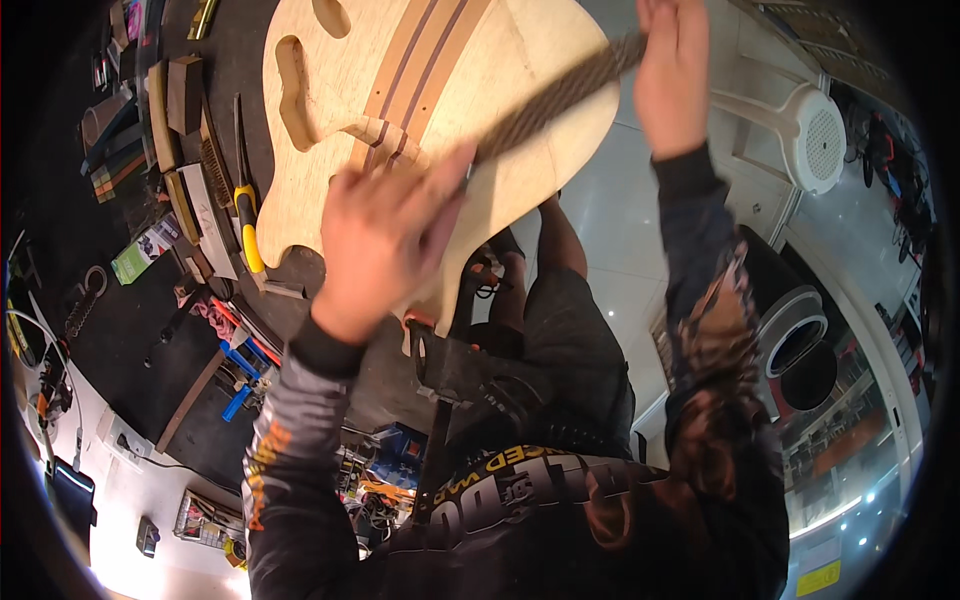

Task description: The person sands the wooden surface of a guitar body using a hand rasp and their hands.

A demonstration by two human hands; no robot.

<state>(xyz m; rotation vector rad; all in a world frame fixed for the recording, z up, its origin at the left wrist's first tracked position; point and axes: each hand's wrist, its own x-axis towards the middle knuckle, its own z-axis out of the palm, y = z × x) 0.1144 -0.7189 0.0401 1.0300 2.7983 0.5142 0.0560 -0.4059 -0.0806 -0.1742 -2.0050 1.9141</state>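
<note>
A pale wooden guitar body (530, 45), with darker centre stripes and routed cavities, fills the upper middle, held at its lower edge near a dark clamp (425, 365). A long dark file or rasp (560, 95) lies slanted across its right part, blurred by motion. My left hand (385, 225) is closed around the tool's lower-left end, over the body. My right hand (672, 85) grips its upper-right end, beyond the body's right edge. A tool with a yellow handle (247, 225) rests on the dark bench, left of the body.
The dark bench (110, 330) holds wood blocks (185, 95), blue tools (240, 380) and other scattered items. On the right are a white plastic stool (808, 140), a dark bin with a round opening (795, 345) and a glass-fronted cabinet (850, 460). My legs (560, 260) show below the guitar body.
</note>
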